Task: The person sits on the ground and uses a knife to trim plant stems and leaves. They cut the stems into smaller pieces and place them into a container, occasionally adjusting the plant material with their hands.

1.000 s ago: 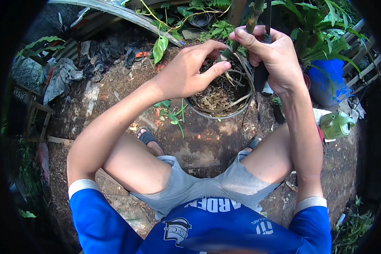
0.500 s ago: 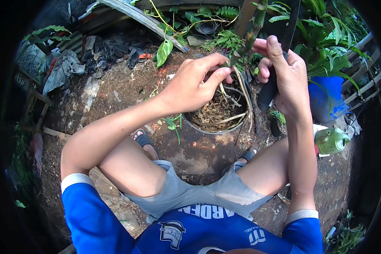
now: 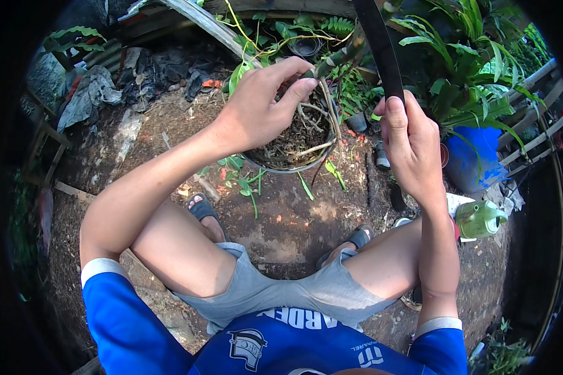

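Note:
My left hand [image 3: 256,109] is closed round the base of a thick green plant stem [image 3: 341,57], which leans up and to the right. Below it stands a round pot [image 3: 281,170] with dark, fibrous soil and pale, woody roots [image 3: 328,109] bending over its right side. In my right hand [image 3: 411,140] is a machete [image 3: 381,50], its long dark blade pointing up and passing to the right of the stem. Most of the machete's handle is hidden by my fingers. Cut green stems with leaves [image 3: 247,184] lie on the ground before the pot.
A blue container [image 3: 475,156] stands under a leafy fern [image 3: 463,75] at the right, with a green watering can [image 3: 478,219] nearer me. Small pots [image 3: 381,155] sit right of the big one. Crumpled dark plastic sheets [image 3: 94,94] lie at the far left.
My right hand has closed round the machete's handle, which hung loosely in it before, and the blade now tilts left. My left hand, pot and stem appear further left in view.

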Motion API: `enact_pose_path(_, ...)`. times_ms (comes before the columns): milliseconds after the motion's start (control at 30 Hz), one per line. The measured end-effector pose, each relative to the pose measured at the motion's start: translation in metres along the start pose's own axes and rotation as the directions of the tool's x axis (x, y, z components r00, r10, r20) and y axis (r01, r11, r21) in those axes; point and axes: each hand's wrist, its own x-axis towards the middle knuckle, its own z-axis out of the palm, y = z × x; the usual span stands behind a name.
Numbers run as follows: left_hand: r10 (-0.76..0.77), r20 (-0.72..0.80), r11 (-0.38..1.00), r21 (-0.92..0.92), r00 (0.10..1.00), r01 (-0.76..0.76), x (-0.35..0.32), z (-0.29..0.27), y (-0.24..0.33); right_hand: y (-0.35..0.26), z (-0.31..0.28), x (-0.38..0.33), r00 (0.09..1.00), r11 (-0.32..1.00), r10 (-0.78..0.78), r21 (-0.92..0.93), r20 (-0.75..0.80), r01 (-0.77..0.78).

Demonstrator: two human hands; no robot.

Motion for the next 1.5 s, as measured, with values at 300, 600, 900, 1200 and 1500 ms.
enact_pose_path(300, -0.154, 0.103, 0.969, -0.181, 0.983, 0.171, -0.01, 0.001, 0.006, -0.005, 0.006, 0.002, 0.999, 0.99, -0.036, -0.138, -0.034, 0.031)
enact_pose_path(600, -0.063, 0.02, 0.988, -0.138, 0.998, 0.066, -0.009, 0.005, 0.003, -0.012, 0.005, -0.002, 0.994, 0.992, 0.11, -0.065, 0.02, -0.109)
enact_pose_path(900, -0.079, 0.047, 0.982, -0.167, 0.996, 0.086, -0.015, 0.014, 0.009, -0.02, 0.003, -0.002, 0.984, 0.982, 0.17, -0.088, 0.058, -0.164)
enact_pose_path(1200, -0.077, 0.129, 0.995, -0.055, 0.989, 0.085, -0.026, 0.026, 0.017, -0.022, 0.001, 0.001, 0.993, 0.989, 0.112, -0.095, 0.027, -0.109)
enact_pose_path(1500, -0.037, 0.118, 0.999, -0.022, 0.992, 0.04, -0.033, 0.034, 0.016, -0.026, 0.002, -0.001, 0.991, 0.974, 0.127, -0.195, 0.032, -0.118)
